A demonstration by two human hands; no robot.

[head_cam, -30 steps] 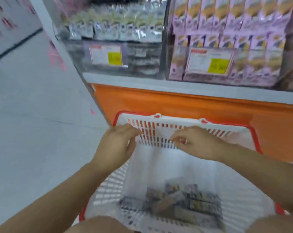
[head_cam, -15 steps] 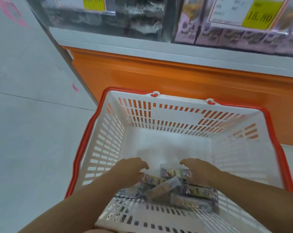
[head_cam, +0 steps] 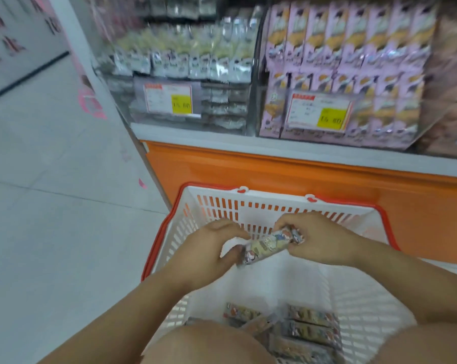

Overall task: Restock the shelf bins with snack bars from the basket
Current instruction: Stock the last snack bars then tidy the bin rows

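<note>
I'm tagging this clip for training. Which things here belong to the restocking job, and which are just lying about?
Part of the job:
- snack bar, held between left hand and right hand
- other bars lying in the basket
- shelf bins

Just there:
- yellow price tags
- orange base panel
- pink floor sticker

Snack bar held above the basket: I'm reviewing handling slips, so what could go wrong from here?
The snack bar is pinched only at its ends by the left hand and right hand, so it might slip and drop into the basket. The left bin and right bin already look full; forcing it in could push packs out.
</note>
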